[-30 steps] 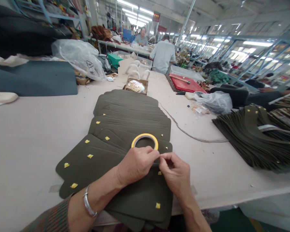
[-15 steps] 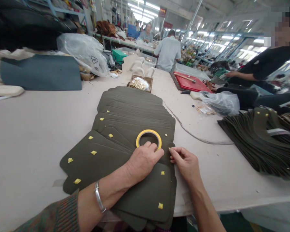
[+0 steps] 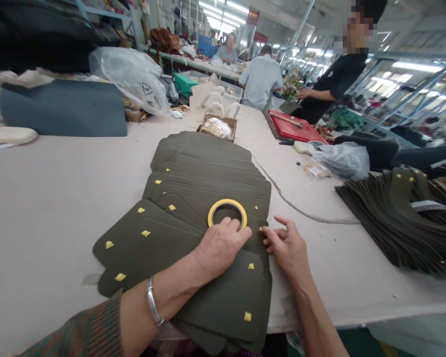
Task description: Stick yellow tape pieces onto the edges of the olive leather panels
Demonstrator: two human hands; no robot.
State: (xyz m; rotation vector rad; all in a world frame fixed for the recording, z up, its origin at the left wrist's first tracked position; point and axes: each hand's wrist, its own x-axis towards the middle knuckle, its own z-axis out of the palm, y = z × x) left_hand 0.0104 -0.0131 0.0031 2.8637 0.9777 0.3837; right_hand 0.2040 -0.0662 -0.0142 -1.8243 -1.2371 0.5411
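A stack of dark olive panels (image 3: 208, 253) with rounded corners lies fanned out before me. Small yellow tape pieces (image 3: 145, 233) are stuck on several of them. My left hand (image 3: 223, 248) is closed on the near rim of a yellow tape roll (image 3: 227, 202), resting over the panels. At the stack's right edge, my right hand (image 3: 288, 248) has its fingers apart, one of them raised. The tip of its thumb or a finger touches a small yellow or gold spot (image 3: 260, 229); I cannot tell which digit. A gold stud (image 3: 256, 208) shows just beyond.
A box of gold studs (image 3: 217, 130) stands behind the stack. To the right are a bundle of dark strips (image 3: 386, 218), a cord (image 3: 301, 214), a plastic bag (image 3: 347, 158) and a red tray (image 3: 301, 128). A person in black (image 3: 329, 79) stands beyond the table.
My right hand's pinch has loosened, with one finger lifting away from the panel edge. My left hand stays on the tape roll. The person in black has moved left.
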